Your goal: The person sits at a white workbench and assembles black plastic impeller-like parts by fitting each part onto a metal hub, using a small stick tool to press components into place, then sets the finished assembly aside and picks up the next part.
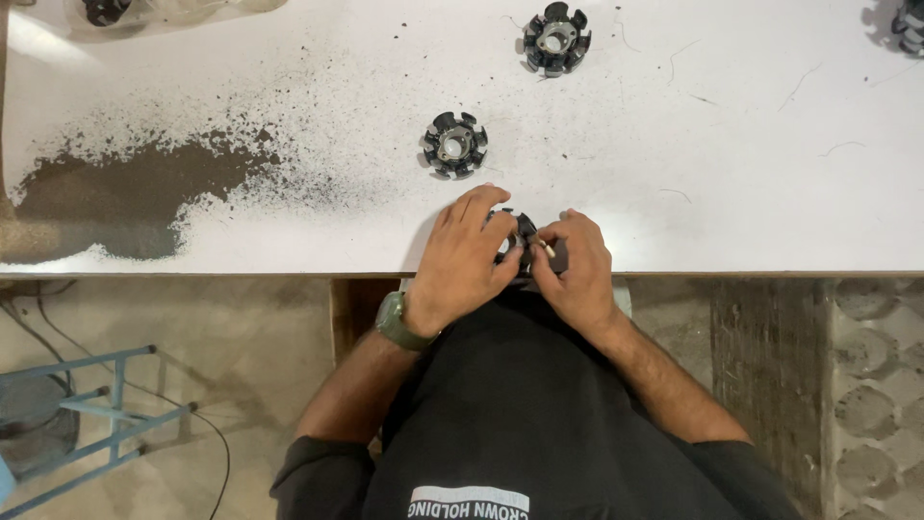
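Both my hands meet at the near edge of the white table [731, 173]. My left hand [464, 258] wraps over a black round toothed metal core [521, 231], mostly hidden under my fingers. My right hand [576, 265] pinches the same core from the right, with a small pale piece showing between its fingertips. A green watch [397, 323] sits on my left wrist. Two more such cores lie beyond: one [453, 145] just past my hands, another [555, 39] farther back.
A patch of dark powder [135, 188] spreads over the table's left side. Another core [910, 24] sits at the far right corner and a dark object [106, 10] at the top left. A blue metal frame [96, 414] stands on the floor at left.
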